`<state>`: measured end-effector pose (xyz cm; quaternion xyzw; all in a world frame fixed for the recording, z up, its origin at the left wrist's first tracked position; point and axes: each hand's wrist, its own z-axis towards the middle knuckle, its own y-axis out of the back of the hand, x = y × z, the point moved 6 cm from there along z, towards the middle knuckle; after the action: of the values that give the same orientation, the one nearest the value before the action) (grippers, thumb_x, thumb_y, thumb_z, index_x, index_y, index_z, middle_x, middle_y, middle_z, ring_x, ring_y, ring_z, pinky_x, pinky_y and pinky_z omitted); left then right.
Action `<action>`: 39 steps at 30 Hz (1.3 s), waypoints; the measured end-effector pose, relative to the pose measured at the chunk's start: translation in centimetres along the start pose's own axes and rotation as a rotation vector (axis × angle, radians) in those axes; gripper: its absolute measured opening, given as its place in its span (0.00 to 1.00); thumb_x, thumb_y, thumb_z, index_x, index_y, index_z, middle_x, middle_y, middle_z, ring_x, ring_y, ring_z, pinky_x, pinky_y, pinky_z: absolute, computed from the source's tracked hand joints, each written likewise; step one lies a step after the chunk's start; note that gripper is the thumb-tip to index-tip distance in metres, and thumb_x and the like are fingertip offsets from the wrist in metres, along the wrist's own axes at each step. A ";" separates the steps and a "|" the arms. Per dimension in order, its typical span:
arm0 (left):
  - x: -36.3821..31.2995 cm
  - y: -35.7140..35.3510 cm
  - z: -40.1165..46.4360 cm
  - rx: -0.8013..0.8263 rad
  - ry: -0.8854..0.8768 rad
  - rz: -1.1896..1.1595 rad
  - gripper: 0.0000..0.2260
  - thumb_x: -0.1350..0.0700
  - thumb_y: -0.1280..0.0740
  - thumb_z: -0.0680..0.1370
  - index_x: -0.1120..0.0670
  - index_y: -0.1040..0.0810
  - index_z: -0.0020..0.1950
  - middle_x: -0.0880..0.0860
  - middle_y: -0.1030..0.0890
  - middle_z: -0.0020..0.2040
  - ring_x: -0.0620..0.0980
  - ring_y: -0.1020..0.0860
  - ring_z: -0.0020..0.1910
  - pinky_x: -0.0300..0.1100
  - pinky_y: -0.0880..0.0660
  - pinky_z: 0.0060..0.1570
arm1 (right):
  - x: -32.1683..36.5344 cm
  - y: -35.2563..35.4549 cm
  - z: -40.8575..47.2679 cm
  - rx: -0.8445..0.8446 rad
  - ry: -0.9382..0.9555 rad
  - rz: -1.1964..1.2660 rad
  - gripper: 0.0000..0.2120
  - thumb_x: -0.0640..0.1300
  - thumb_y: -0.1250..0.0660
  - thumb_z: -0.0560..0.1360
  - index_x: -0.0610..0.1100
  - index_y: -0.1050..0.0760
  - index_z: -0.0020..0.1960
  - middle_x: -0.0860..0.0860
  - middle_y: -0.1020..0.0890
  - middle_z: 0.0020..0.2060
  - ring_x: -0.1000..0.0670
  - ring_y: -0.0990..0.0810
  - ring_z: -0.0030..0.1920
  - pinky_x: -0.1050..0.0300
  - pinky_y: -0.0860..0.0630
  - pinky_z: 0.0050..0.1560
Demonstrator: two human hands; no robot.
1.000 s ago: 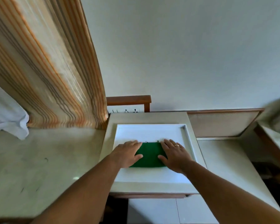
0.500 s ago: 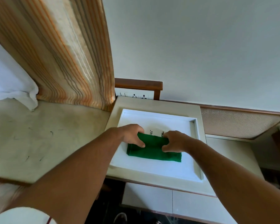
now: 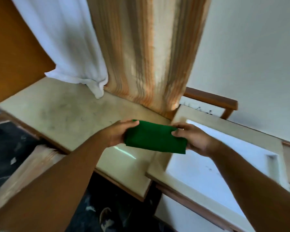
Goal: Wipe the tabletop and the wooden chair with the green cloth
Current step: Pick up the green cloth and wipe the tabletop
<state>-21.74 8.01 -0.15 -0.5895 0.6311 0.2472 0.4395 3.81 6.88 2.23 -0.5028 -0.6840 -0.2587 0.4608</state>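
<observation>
A folded green cloth hangs in the air between my two hands, above the seam where the beige tabletop meets the raised white tray-like surface. My left hand pinches the cloth's left end. At the right end my right hand grips it with thumb on top. The wooden chair's back rail shows behind the white surface, against the wall; its seat is hidden.
A striped orange-and-beige curtain hangs down onto the back of the tabletop, with a white cloth beside it. An orange-brown panel stands at far left. Dark patterned floor and a shoe show below the table edges.
Both hands lifted the green cloth off the white surface and carried it left, over the beige tabletop's edge. The view swung left and tilted.
</observation>
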 end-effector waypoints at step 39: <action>6.5 44.2 7.1 -0.801 0.019 1.405 0.31 0.39 0.53 0.81 0.49 0.49 0.82 0.60 0.47 0.82 0.60 0.48 0.81 0.63 0.54 0.76 | -11.4 -36.1 29.4 0.280 0.551 -1.679 0.29 0.50 0.46 0.75 0.47 0.37 0.76 0.44 0.32 0.75 0.39 0.33 0.74 0.46 0.42 0.74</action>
<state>-61.82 18.53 -18.19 -0.1702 0.7215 0.6677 -0.0684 -39.76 12.79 -17.00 0.3043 -0.7170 -0.5364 0.3250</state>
